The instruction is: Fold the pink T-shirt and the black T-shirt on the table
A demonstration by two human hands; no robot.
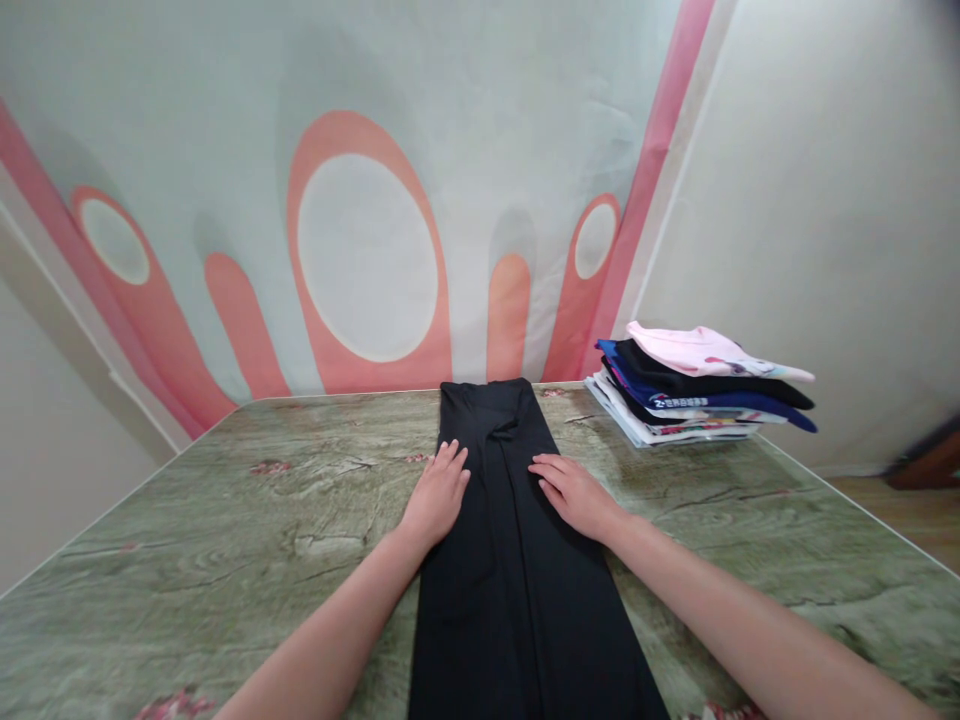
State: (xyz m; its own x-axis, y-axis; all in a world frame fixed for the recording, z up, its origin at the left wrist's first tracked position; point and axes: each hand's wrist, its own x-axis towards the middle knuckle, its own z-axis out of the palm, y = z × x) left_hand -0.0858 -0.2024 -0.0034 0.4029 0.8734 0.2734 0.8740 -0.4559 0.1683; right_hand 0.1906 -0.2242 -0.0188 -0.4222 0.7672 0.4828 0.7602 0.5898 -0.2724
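A pair of black trousers (510, 590) lies lengthwise on the table, its waistband at the far edge and its legs running down out of the frame. Small creases show below the waistband. My left hand (441, 492) rests flat on the left edge of the trousers, fingers stretched out and pointing away from me. On the right edge lies my right hand (574, 492), its fingers extended inward across the cloth. Neither hand grips the fabric.
At the back right of the table stands a stack of folded clothes (697, 390), with a pink piece on top. The wood-patterned tabletop (300, 520) reaches a wall behind it, covered by a pale sheet (465, 100) with coral shapes.
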